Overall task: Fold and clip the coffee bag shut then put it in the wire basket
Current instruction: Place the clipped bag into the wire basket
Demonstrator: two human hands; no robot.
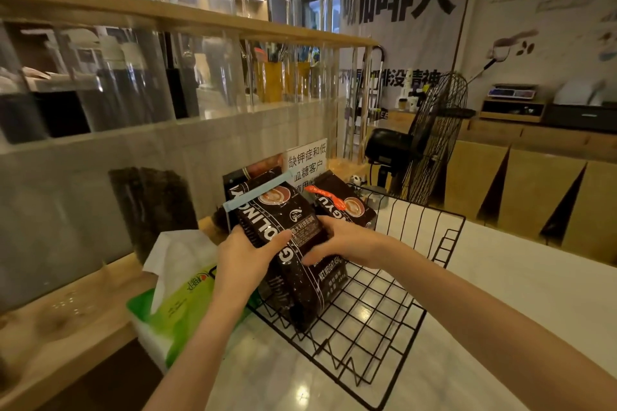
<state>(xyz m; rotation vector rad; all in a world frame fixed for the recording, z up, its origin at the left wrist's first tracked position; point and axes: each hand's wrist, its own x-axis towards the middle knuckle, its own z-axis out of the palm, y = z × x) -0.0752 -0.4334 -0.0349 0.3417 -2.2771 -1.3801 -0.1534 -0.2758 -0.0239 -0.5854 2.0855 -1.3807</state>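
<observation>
A black coffee bag (283,217) with white lettering stands tilted inside the black wire basket (377,320). A pale blue clip (253,192) runs across its folded top. My left hand (247,257) grips the bag's left side. My right hand (344,238) holds its right side, fingers wrapped round the front. A second black coffee bag (344,202) with an orange clip (322,193) leans at the basket's far end.
A green tissue pack (177,290) sits left of the basket on the wooden ledge. A black fan (430,140) stands behind the basket. A white paper sign (307,160) and a dark ribbed panel (153,207) lean against the grey partition. The white counter (521,280) extends to the right.
</observation>
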